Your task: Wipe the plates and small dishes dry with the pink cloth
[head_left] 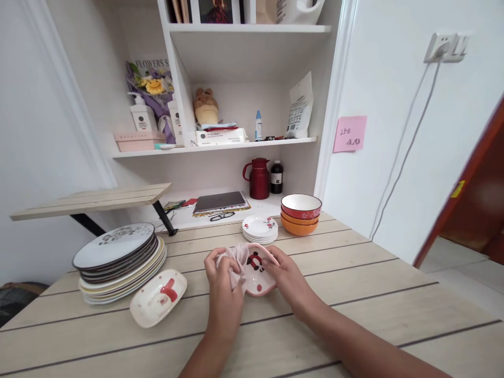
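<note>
A: Dish (260, 274), position?

B: Held low over the table (354, 294), tilted toward the viewer, just in front of the saucers (260, 229). Bowls (301, 212) are stacked to the right of those. A plate stack (118, 252) and an oval dish (158, 296) lie to the left.

A: Hands?

B: The left hand (221, 286) is closed around a bunched cloth (237, 261), which is pressed onto the dish's left rim. The right hand (289, 279) is curled under the right rim, thumb on top, gripping it. Neither palm is seen open.

A: How is the wipe best done, by judgement?

B: The dish should be braced firmly by the right hand while the cloth is drawn around the inside and over the rim. Pressure is best applied lightly, since the dish looks glazed and could be slipped from the grip. Low over the table is the safest height.
</note>
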Available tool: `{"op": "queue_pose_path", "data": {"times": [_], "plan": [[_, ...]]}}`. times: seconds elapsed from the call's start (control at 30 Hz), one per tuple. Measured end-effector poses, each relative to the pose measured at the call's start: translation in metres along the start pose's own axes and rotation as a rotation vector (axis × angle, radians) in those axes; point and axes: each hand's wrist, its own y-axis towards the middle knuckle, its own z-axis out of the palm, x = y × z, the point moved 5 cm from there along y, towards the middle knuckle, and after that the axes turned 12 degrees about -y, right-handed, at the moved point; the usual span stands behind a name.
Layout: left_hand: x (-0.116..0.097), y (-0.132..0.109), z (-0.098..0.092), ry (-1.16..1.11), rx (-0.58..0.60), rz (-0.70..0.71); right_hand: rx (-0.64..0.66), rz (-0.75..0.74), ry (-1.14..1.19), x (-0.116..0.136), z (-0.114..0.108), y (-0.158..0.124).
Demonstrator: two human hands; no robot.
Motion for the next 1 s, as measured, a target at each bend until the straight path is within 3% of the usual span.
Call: {"op": "queue_pose_path", "data": {"times": [0.17, 0.27, 0.4, 0.53, 0.6, 0.8, 0.87, 1.0], "plan": [[-0.005, -0.003, 0.002, -0.003, 0.038, -0.026, 0.005, 0.042, 0.044, -0.003, 0.002, -0.001], [-0.008, -0.004, 0.004, -0.045, 0.062, -0.046, 0.017, -0.012, -0.006, 0.001, 0.001, -0.002], [-0.002, -0.001, -0.005, -0.034, -0.064, -0.035, 0.047, -0.144, -0.159, 0.01, 0.002, -0.005], [0.003, 0.002, -0.013, -0.006, -0.166, -0.041, 0.049, -0.173, -0.279, 0.012, 0.004, -0.007], [0.005, 0.004, -0.013, 0.0, -0.125, -0.078, 0.051, -0.199, -0.316, 0.013, 0.003, -0.007], [0.011, 0.009, 0.0, 0.0, 0.267, -0.136, 0.006, -0.321, -0.607, 0.02, -0.008, -0.006], [0.016, 0.008, 0.001, 0.036, 0.256, -0.168, 0.016, -0.324, -0.614, 0.021, -0.008, -0.008], [0.026, 0.004, 0.005, -0.049, 0.144, -0.309, 0.032, -0.298, -0.415, 0.026, -0.005, -0.011]]}}
